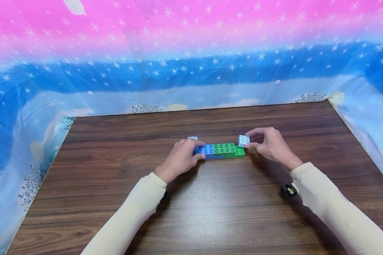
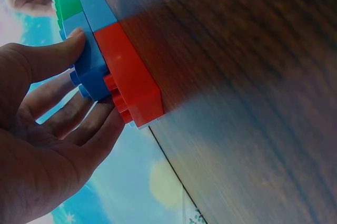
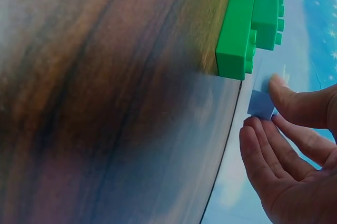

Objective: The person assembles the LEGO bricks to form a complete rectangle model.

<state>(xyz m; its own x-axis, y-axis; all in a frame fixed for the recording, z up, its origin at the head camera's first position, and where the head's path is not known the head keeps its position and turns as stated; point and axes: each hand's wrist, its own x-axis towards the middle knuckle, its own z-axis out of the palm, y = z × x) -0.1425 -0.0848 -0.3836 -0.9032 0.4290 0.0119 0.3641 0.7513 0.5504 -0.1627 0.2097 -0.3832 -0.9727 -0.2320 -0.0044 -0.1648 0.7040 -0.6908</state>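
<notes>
A low two-layer row of toy building bricks lies on the table. On its upper layer a blue brick [image 1: 207, 150] sits beside a green brick [image 1: 224, 148], and a lower green brick [image 1: 240, 151] sticks out at the right end. The left wrist view also shows a red brick [image 2: 129, 71] in the bottom layer. My left hand [image 1: 182, 157] grips the blue brick, thumb on the near side and fingers round the far side. Just above the row's right end, my right hand [image 1: 271, 147] pinches a small pale two-by-two brick [image 1: 242, 140] between thumb and fingers.
Another pale brick [image 1: 192, 137] shows just behind my left hand, partly hidden by it. The dark wooden table [image 1: 210, 198] ends at a patterned cloth backdrop [image 1: 191, 71] along the back and both sides.
</notes>
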